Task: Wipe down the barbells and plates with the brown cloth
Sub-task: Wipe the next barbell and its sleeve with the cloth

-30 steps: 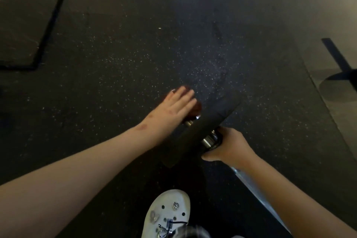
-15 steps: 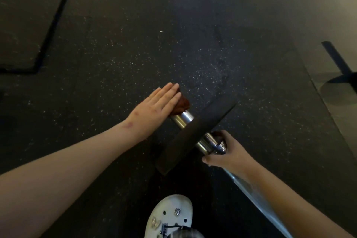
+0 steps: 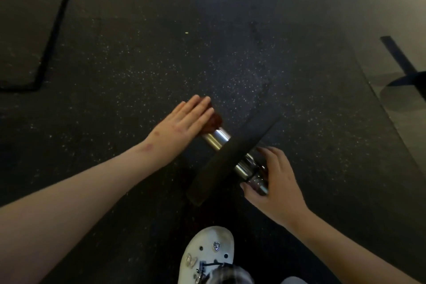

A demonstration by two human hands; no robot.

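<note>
Pressing the brown cloth (image 3: 213, 122), left hand (image 3: 184, 120) lies flat; right hand (image 3: 276, 182) grasps barbell (image 3: 216, 139).

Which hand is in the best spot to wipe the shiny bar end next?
The left hand. It lies flat on the brown cloth, right at the tip of the barbell. The right hand has no cloth; it curves round the barbell on the black plate's other side.

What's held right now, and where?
Right hand grips the silver steel barbell beside the black plate; left hand presses the brown cloth on its end.
</note>
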